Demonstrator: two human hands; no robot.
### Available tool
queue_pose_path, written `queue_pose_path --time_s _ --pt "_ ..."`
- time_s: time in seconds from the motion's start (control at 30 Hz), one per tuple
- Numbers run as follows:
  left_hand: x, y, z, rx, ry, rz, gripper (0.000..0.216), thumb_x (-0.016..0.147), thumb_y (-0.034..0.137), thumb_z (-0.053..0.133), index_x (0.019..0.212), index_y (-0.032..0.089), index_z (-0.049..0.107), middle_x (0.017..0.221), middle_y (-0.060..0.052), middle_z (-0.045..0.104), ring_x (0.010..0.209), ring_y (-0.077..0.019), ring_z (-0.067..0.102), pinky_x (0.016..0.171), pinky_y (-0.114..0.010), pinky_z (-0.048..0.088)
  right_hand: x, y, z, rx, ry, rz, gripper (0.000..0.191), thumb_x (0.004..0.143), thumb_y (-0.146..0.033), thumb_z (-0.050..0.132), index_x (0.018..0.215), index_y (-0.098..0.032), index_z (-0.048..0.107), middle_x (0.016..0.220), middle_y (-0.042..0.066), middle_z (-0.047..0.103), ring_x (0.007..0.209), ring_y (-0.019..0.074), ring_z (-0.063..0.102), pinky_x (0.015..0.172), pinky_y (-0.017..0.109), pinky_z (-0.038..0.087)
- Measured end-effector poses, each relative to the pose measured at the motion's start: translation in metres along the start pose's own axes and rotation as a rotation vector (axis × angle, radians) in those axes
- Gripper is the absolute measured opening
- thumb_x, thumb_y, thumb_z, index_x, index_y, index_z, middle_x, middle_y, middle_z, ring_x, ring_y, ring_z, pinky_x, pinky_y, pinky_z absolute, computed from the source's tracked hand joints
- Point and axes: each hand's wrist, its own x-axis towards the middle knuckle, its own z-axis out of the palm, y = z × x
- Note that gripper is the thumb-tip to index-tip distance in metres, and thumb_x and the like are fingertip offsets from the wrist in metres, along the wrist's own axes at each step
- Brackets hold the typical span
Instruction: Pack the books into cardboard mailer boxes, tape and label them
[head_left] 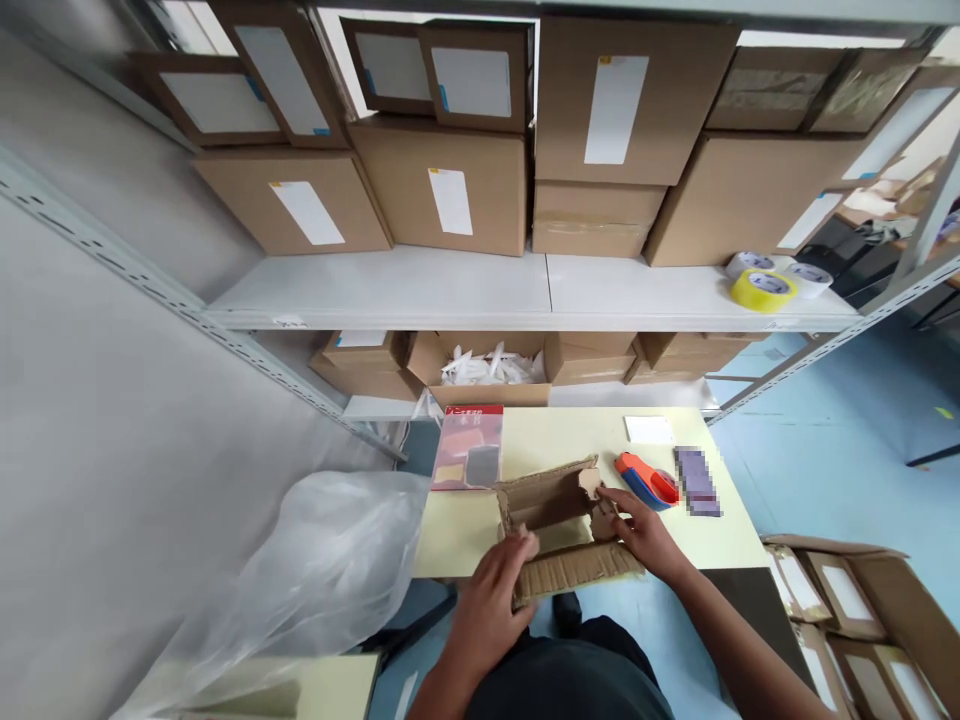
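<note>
A small brown cardboard box (pixel 551 505), partly folded with its flaps up, sits at the near edge of a pale yellow table (pixel 570 440). My left hand (pixel 491 595) grips the box's near left wall and front flap. At the right end of the box, my right hand (pixel 641 530) has its fingers curled on a flap. A red and grey packaged item (pixel 469 447) lies just behind the box on the left. An orange and blue tape dispenser (pixel 646 480) rests right beside my right hand.
A white card (pixel 649 430) and a purple block (pixel 697 482) lie on the table's right part. A clear plastic bag (pixel 330 570) bulges at the left. Shelves behind carry labelled cartons (pixel 450 190) and tape rolls (pixel 763 288). Open cartons (pixel 847 600) stand on the floor right.
</note>
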Motion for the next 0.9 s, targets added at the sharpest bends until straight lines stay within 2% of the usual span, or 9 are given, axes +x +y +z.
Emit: queue_pose_path --time_s 0.07,0.17,0.27,0.37,0.43,0.53,0.73,0.8,0.9 --pt "0.011 -0.011 -0.001 -0.075 -0.093 0.067 0.077 0.084 0.025 0.07 0.154 0.032 0.037 0.143 -0.006 0.061 0.133 -0.0273 0.057 0.109 -0.045 0.052 0.003 -0.005 0.002 -0.022 -0.009 0.007 0.044 0.092 -0.03 0.053 0.135 -0.028 0.065 0.138 0.009 0.063 0.121 0.0274 0.063 0.083 0.039 0.062" --pt "0.026 -0.024 -0.009 -0.147 -0.107 0.09 0.062 0.085 0.031 0.071 0.144 0.03 0.049 0.136 -0.006 0.065 0.129 -0.0269 0.06 0.106 -0.044 0.054 0.005 -0.01 0.004 -0.04 -0.014 0.023 0.042 0.093 -0.031 0.053 0.133 -0.027 0.066 0.135 0.01 0.066 0.119 0.0272 0.064 0.084 0.038 0.062" --pt "0.03 -0.033 -0.016 -0.195 0.009 0.048 0.052 0.084 0.032 0.072 0.134 0.027 0.055 0.137 -0.01 0.061 0.128 -0.0269 0.06 0.104 -0.042 0.056 0.004 -0.014 0.007 -0.042 -0.015 0.038 0.043 0.09 -0.028 0.055 0.131 -0.027 0.067 0.133 0.009 0.067 0.118 0.0277 0.065 0.084 0.039 0.062" --pt "0.029 -0.038 -0.017 -0.197 0.16 0.005 0.054 0.081 0.029 0.075 0.13 0.023 0.055 0.152 -0.016 0.045 0.139 -0.0321 0.049 0.106 -0.046 0.053 0.001 -0.017 0.015 -0.034 0.012 0.016 0.045 0.089 -0.025 0.056 0.132 -0.028 0.067 0.135 0.009 0.067 0.122 0.029 0.064 0.088 0.041 0.062" --pt "0.029 -0.042 -0.015 -0.204 0.187 -0.003 0.062 0.078 0.031 0.078 0.133 0.022 0.052 0.159 -0.019 0.034 0.145 -0.0364 0.041 0.108 -0.051 0.05 0.0 -0.019 0.022 -0.033 0.054 0.004 0.045 0.089 -0.025 0.055 0.132 -0.028 0.066 0.136 0.009 0.067 0.125 0.0292 0.062 0.093 0.043 0.06" --pt "0.034 -0.051 -0.014 -0.238 0.134 0.017 0.071 0.077 0.036 0.08 0.139 0.021 0.047 0.162 -0.02 0.031 0.146 -0.0385 0.038 0.109 -0.054 0.048 -0.002 -0.022 0.032 -0.025 0.127 0.015 0.042 0.092 -0.029 0.054 0.132 -0.028 0.067 0.138 0.009 0.065 0.127 0.0291 0.061 0.097 0.045 0.058" --pt "0.05 -0.068 -0.024 -0.194 -0.108 0.106 0.069 0.084 0.047 0.072 0.144 0.022 0.048 0.156 -0.016 0.046 0.141 -0.0345 0.047 0.111 -0.051 0.048 0.0 -0.027 0.037 0.021 0.101 0.079 0.042 0.097 -0.044 0.053 0.134 -0.028 0.066 0.141 0.012 0.061 0.133 0.0308 0.056 0.093 0.043 0.06" --pt "0.053 -0.07 -0.026 -0.187 -0.135 0.113 0.065 0.086 0.05 0.069 0.142 0.022 0.051 0.154 -0.015 0.049 0.139 -0.0331 0.05 0.11 -0.05 0.049 0.003 -0.029 0.033 -0.001 0.083 0.086 0.043 0.098 -0.048 0.051 0.133 -0.028 0.067 0.14 0.012 0.062 0.134 0.0309 0.055 0.101 0.046 0.056" --pt "0.054 -0.069 -0.024 -0.244 -0.105 0.052 0.054 0.091 0.047 0.065 0.138 0.023 0.054 0.148 -0.014 0.056 0.136 -0.0292 0.054 0.108 -0.045 0.051 0.005 -0.032 0.022 -0.021 0.05 0.077 0.048 0.1 -0.054 0.047 0.133 -0.027 0.068 0.141 0.012 0.062 0.137 0.031 0.053 0.116 0.051 0.043"
